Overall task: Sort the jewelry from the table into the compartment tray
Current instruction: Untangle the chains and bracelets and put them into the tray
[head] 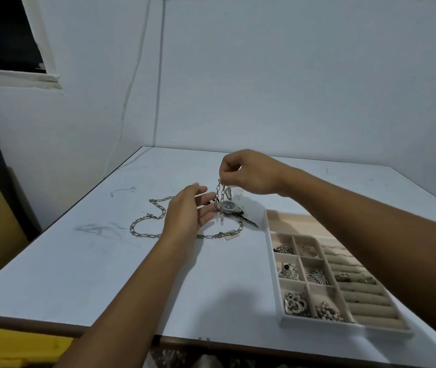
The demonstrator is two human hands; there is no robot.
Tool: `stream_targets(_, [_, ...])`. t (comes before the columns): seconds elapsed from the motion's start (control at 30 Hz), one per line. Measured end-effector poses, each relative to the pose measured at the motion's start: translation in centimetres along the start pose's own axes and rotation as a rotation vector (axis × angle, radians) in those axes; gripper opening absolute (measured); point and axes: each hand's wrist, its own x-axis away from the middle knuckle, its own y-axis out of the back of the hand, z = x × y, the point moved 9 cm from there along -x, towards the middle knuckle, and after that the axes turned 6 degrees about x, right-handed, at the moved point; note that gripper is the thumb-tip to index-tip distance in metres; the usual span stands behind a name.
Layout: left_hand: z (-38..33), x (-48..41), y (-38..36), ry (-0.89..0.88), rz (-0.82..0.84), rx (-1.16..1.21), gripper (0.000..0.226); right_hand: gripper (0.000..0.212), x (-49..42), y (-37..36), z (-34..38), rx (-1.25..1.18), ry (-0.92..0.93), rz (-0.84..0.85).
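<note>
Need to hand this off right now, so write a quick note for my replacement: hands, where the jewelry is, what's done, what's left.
The right hand pinches a hanging chain, lifted above the table. The left hand is open, fingers beside that chain.
On the table: a watch below the right hand and a long link chain to its left. I cannot tell whether the two chains join.
Done: the tray, on the right, holds pieces in all six small compartments and a few on the ring rolls.
Left: hanging chain, watch, long link chain.
</note>
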Motion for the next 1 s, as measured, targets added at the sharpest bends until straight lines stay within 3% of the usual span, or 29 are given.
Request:
stream_targets(0.73, [3.9,3.6,-7.9,0.242,0.322,0.185,0.046,0.013,4.3,5.6,-2.1,0.053,-0.035,-0.121])
stream_targets(1.0, [5.1,4.9,-9.9,0.318,0.412,0.122,0.053,0.012,6.6,6.2,-4.4,0.058,-0.078,-0.135])
